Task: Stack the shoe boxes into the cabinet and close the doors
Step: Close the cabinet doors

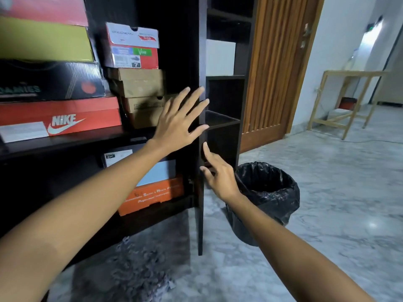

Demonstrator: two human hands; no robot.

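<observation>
The dark cabinet [139, 138] stands open with shoe boxes inside. On its upper shelf lie a red Nike box [61, 118], a black box [50, 81] and a yellow-green box [43, 42] in one pile, and beside them two brown boxes [139, 83] under a red and white box [134, 46]. An orange box [152, 195] sits on the lower shelf. The right door [201, 171] is seen edge-on. My left hand [181, 118] is spread just left of that edge. My right hand [218, 173] reaches the edge lower down, fingers apart.
A black-lined waste bin [266, 199] stands on the marble floor right behind the door. Dark open shelves [224, 118] adjoin the cabinet, then a wooden room door [274, 68]. A light wooden table [349, 99] stands far right. A grey rug [139, 269] lies below.
</observation>
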